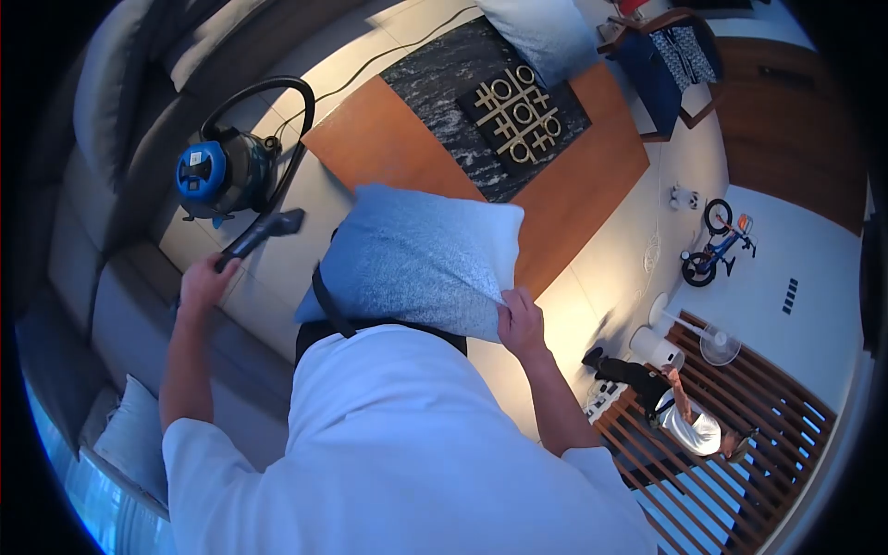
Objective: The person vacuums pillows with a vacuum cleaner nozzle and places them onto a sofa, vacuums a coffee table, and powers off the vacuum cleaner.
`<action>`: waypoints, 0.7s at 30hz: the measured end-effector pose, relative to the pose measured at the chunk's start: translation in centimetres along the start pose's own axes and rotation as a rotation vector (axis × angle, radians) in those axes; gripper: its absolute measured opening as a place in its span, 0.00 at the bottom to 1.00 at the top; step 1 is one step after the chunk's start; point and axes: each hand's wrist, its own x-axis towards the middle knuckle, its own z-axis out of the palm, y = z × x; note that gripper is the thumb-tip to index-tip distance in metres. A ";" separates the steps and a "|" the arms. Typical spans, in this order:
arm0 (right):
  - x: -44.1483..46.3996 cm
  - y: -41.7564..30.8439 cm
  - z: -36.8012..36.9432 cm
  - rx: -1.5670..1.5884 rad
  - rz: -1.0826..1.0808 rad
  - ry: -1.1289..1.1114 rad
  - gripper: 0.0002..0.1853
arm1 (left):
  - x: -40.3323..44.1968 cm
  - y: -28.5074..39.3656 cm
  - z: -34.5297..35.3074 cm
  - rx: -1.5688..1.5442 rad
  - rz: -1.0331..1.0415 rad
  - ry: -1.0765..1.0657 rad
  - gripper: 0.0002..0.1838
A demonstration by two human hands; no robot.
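My left hand (205,283) is closed around the black vacuum cleaner nozzle (263,235), which points away from the sofa over the floor. My right hand (522,324) grips the near right corner of a blue-and-white cushion (416,259). The cushion is held in front of my body, its fabric creased toward that corner. A hose (294,176) curves from the blue and black canister vacuum (222,174), which stands on the floor at the left.
A wooden table (388,139) with a dark marble panel holds a tic-tac-toe board (518,116) and another cushion (544,37). A grey sofa (139,296) curves along the left. At right are a chair (647,83), a small bicycle (717,245), a fan (718,346) and another person (684,421).
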 end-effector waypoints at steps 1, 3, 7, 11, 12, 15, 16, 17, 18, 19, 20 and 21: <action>-0.3 -0.4 -0.1 0.026 0.027 -0.027 0.09 | 0.2 -0.5 -0.1 0.003 0.009 -0.003 0.28; 0.3 -1.6 -0.4 0.049 0.054 -0.062 0.08 | -0.1 0.0 -1.9 -0.195 -0.024 0.045 0.27; 2.9 -6.4 0.9 0.071 0.007 -0.099 0.04 | -0.9 13.3 -6.0 -0.397 0.305 -0.193 0.24; 2.8 -9.1 1.5 0.012 -0.061 -0.123 0.05 | -1.9 20.7 -5.7 -0.331 0.700 -0.190 0.24; 2.4 -9.1 1.6 0.020 -0.062 -0.128 0.05 | -2.1 20.9 -5.3 -0.197 0.720 -0.242 0.25; 0.7 -7.9 1.5 0.035 -0.065 -0.103 0.06 | -1.5 16.7 -3.6 -0.076 0.722 -0.234 0.24; 0.2 -7.4 1.3 0.042 -0.056 -0.102 0.06 | -1.1 13.7 -3.0 -0.102 0.704 -0.166 0.23; -0.4 -7.0 1.2 0.061 -0.059 -0.116 0.06 | -0.5 10.6 -2.8 -0.014 0.596 -0.175 0.24; -0.6 -6.7 1.2 0.082 -0.064 -0.128 0.06 | 0.2 7.3 -2.9 0.075 0.488 -0.178 0.26; -0.6 -6.7 1.1 0.078 -0.067 -0.135 0.06 | 0.4 4.4 -2.7 0.117 0.428 -0.175 0.26; -0.5 -6.6 0.9 0.086 -0.063 -0.132 0.06 | 0.3 2.0 -2.4 0.156 0.369 -0.172 0.27; -0.4 -6.6 0.8 0.093 -0.033 -0.138 0.06 | -0.1 -0.2 -2.1 0.162 0.370 -0.177 0.27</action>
